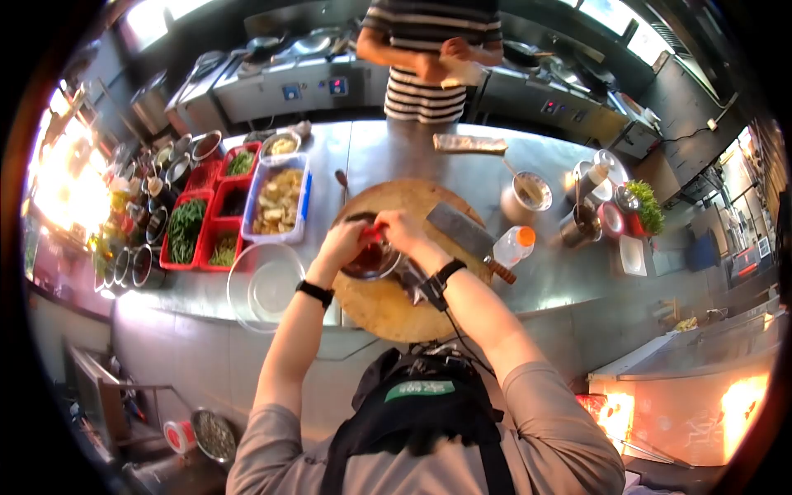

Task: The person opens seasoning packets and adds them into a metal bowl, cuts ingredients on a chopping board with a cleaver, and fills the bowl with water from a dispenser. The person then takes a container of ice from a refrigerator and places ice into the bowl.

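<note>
Over a metal bowl (pixel 371 262) with dark red contents, my left hand (pixel 345 242) and my right hand (pixel 400 231) meet, both closed around a small red item (pixel 375 232). The bowl rests on a round wooden chopping board (pixel 388 309). A cleaver (pixel 459 231) lies on the board to the right of my hands, its handle toward the front edge. Beside it stands a clear bottle with an orange cap (pixel 513 246). An empty clear bowl (pixel 266 285) is left of the board.
Red trays of greens (pixel 188 233) and a clear tub of pale pieces (pixel 279 202) stand left. A pot (pixel 528 194) and metal cups (pixel 580 227) are right. Across the steel table (pixel 379 153), a person in a striped shirt (pixel 425 95) holds something pale.
</note>
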Action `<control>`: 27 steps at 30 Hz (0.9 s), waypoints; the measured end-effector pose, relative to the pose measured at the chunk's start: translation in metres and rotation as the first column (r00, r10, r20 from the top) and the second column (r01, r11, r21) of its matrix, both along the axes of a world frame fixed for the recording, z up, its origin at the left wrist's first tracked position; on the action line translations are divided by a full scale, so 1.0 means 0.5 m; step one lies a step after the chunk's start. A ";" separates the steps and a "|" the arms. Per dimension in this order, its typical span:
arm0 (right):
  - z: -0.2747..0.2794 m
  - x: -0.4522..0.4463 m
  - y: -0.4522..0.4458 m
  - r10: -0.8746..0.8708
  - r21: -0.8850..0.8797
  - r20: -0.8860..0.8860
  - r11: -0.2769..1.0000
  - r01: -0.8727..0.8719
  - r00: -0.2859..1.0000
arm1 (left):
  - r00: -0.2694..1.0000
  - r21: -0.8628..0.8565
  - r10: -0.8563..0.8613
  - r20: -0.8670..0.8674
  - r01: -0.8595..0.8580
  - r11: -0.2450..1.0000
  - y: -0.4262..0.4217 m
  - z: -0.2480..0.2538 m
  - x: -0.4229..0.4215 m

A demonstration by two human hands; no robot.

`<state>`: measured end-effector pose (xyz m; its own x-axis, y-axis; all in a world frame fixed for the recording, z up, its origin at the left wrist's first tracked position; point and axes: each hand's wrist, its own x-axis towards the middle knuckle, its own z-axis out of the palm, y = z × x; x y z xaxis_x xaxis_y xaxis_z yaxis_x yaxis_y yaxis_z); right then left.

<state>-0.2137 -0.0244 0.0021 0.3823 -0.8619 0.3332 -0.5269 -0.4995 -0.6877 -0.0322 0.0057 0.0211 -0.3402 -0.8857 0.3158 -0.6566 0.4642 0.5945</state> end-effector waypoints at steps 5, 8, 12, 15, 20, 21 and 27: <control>0.015 0.002 0.007 0.027 -0.029 0.068 0.999 -0.026 0.997 | 0.997 -0.094 -0.074 -0.035 0.071 0.993 -0.020 -0.011 -0.009; 0.034 -0.002 0.014 0.015 -0.005 0.083 1.000 -0.014 0.996 | 0.999 -0.043 -0.042 -0.002 0.042 0.998 -0.030 -0.013 -0.012; 0.021 -0.006 0.023 -0.023 0.072 0.084 0.997 0.017 0.996 | 0.996 -0.012 -0.084 -0.020 0.083 0.996 -0.011 -0.009 -0.020; 0.043 -0.004 0.037 -0.019 0.103 0.067 0.995 0.012 0.998 | 0.995 -0.009 -0.074 -0.075 0.073 0.997 -0.027 -0.038 -0.019; -0.014 -0.046 0.014 0.042 0.186 0.249 0.978 -0.090 0.968 | 0.997 -0.031 0.072 -0.024 -0.072 0.997 -0.001 -0.018 -0.034; 0.055 -0.069 0.051 -0.049 0.141 0.156 0.990 0.027 0.987 | 0.985 0.017 0.139 -0.102 -0.138 0.990 0.009 -0.012 -0.031; -0.087 -0.276 0.092 -0.275 0.230 -0.101 0.928 0.292 0.956 | 0.966 0.040 0.224 0.133 -0.231 0.972 -0.006 -0.076 0.001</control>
